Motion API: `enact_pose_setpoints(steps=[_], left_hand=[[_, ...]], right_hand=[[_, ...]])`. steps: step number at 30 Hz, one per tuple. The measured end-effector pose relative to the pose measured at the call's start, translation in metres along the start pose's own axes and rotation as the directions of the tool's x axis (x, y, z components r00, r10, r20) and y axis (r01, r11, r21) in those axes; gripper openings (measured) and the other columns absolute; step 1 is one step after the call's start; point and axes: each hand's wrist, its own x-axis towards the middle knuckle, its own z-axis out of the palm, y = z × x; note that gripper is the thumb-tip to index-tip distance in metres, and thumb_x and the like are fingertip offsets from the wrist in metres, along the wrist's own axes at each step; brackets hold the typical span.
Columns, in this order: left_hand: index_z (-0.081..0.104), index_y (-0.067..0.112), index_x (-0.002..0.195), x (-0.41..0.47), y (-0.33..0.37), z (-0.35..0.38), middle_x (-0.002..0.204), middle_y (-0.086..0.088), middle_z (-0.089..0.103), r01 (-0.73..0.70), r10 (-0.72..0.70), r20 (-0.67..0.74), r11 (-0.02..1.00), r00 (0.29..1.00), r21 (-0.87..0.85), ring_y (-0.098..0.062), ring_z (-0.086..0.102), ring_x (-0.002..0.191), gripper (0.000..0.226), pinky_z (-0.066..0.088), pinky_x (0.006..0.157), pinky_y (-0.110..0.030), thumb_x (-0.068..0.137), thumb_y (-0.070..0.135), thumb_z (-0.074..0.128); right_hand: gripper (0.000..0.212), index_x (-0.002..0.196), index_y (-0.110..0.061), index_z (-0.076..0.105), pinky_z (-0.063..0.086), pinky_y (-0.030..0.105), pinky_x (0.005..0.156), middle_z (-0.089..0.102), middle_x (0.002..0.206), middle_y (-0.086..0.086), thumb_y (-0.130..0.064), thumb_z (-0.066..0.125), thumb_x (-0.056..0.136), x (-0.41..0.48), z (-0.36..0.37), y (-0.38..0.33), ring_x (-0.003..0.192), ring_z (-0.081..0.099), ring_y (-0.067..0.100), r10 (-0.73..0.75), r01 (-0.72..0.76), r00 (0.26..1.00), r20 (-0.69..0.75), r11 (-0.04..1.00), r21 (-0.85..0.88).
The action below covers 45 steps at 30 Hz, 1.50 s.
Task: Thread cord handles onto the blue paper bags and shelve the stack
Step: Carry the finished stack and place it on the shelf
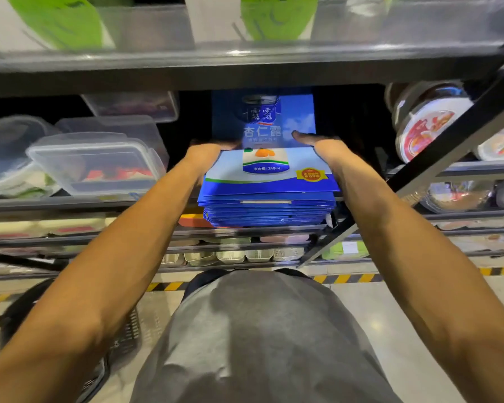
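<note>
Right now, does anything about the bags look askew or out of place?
Yes. The stack of blue paper bags is not squared: the upper bags overhang the lower ones at both sides, making a step. The left hand and right hand hold its sides.

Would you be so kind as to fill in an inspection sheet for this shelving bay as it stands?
Surface: middle shelf of a metal rack, with a gap between the containers.
Job's things: stack of blue paper bags lying flat, far end in the gap, near end past the shelf's front edge; cord handles not visible.
Clutter: clear plastic containers left of the stack; round lidded tubs to its right.
Grippers: left hand and right hand hold the stack by its two sides, right thumb on top.
Cables: nothing seen.
Surroundings: green-and-white items on the upper shelf; black basket and yellow-black stripe on the floor.
</note>
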Motion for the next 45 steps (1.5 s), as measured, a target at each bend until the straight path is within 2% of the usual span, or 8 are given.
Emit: enact_pose_setpoints(steps=[6, 14, 18, 23, 31, 35, 39, 45], left_hand=[[0.066, 0.008, 0.130, 0.013, 0.026, 0.005, 0.121, 0.001, 0.070, -0.262, 0.282, -0.073, 0.943, 0.957, 0.208, -0.016, 0.063, 0.099, 0.069, 0.049, 0.083, -0.027, 0.073, 0.038, 0.092], [0.056, 0.005, 0.143, 0.050, 0.041, 0.004, 0.136, -0.001, 0.062, -0.370, 0.386, -0.004, 0.886, 0.922, 0.279, -0.008, 0.055, 0.119, 0.069, 0.039, 0.070, -0.004, 0.085, 0.031, 0.083], [0.063, 0.013, 0.139, 0.055, 0.048, 0.001, 0.135, 0.001, 0.067, -0.360, 0.351, 0.085, 0.884, 0.932, 0.297, -0.011, 0.064, 0.115, 0.098, 0.049, 0.088, -0.018, 0.060, 0.066, 0.088], [0.064, 0.010, 0.137, 0.045, 0.065, -0.001, 0.136, -0.009, 0.067, -0.381, 0.349, 0.184, 0.905, 0.919, 0.189, -0.020, 0.065, 0.123, 0.084, 0.051, 0.108, -0.035, 0.068, 0.049, 0.089], [0.068, 0.013, 0.119, 0.055, 0.070, 0.000, 0.096, 0.002, 0.076, -0.284, 0.261, 0.202, 0.954, 0.944, 0.095, -0.008, 0.072, 0.081, 0.023, 0.057, 0.072, -0.019, 0.097, 0.020, 0.068], [0.062, 0.005, 0.136, 0.073, 0.044, -0.001, 0.113, -0.008, 0.074, -0.249, 0.238, 0.216, 0.968, 0.947, 0.027, -0.013, 0.075, 0.087, 0.055, 0.060, 0.075, -0.025, 0.088, 0.025, 0.079], [0.060, 0.008, 0.140, 0.070, 0.038, -0.002, 0.127, -0.009, 0.072, -0.264, 0.270, 0.267, 0.963, 0.925, -0.056, -0.020, 0.073, 0.109, 0.108, 0.059, 0.086, -0.029, 0.049, 0.052, 0.099], [0.059, 0.009, 0.140, 0.053, 0.043, -0.003, 0.129, -0.011, 0.070, -0.282, 0.296, 0.235, 0.955, 0.926, -0.090, -0.023, 0.068, 0.116, 0.096, 0.054, 0.101, -0.037, 0.061, 0.054, 0.089]], right_hand=[[0.069, 0.129, -0.008, 0.059, 0.048, 0.018, 0.042, 0.073, 0.100, 0.006, -0.047, 0.087, 0.079, 0.033, 0.004, -0.016, 0.060, 0.071, 0.018, 0.010, -0.014, 0.998, -0.062, 0.998, -0.060], [0.131, 0.141, -0.014, 0.059, 0.057, 0.044, 0.099, 0.070, 0.130, 0.007, -0.080, 0.091, 0.033, 0.076, 0.007, -0.025, 0.109, 0.072, 0.029, -0.074, 0.065, 0.995, -0.068, 0.990, -0.127], [0.157, 0.145, -0.011, 0.056, 0.054, 0.039, 0.103, 0.066, 0.138, 0.006, -0.090, 0.082, 0.012, 0.094, 0.005, -0.032, 0.118, 0.067, 0.026, -0.117, 0.097, 0.988, -0.104, 0.979, -0.177], [0.108, 0.155, -0.006, 0.042, 0.042, 0.029, 0.093, 0.051, 0.154, 0.007, -0.071, 0.077, 0.076, 0.074, -0.004, -0.050, 0.136, 0.054, 0.026, -0.133, 0.118, 0.990, -0.038, 0.958, -0.259], [0.105, 0.135, -0.008, 0.065, 0.054, 0.032, 0.097, 0.068, 0.132, 0.001, -0.075, 0.085, 0.057, 0.070, 0.006, -0.063, 0.113, 0.066, 0.019, -0.127, 0.121, 0.992, -0.017, 0.970, -0.210], [0.143, 0.142, -0.007, 0.060, 0.054, 0.038, 0.104, 0.069, 0.133, 0.008, -0.083, 0.089, 0.025, 0.102, 0.011, -0.034, 0.119, 0.068, 0.027, -0.096, 0.091, 0.994, -0.046, 0.991, -0.102], [0.127, 0.150, -0.009, 0.050, 0.050, 0.036, 0.107, 0.062, 0.143, 0.009, -0.080, 0.085, 0.051, 0.081, 0.016, -0.030, 0.125, 0.063, 0.027, -0.099, 0.087, 0.991, -0.093, 0.988, -0.127], [0.094, 0.133, -0.012, 0.066, 0.058, 0.038, 0.098, 0.077, 0.111, 0.003, -0.072, 0.086, 0.063, 0.067, 0.005, -0.030, 0.101, 0.074, 0.023, -0.072, 0.070, 0.996, 0.047, 0.997, 0.043]])
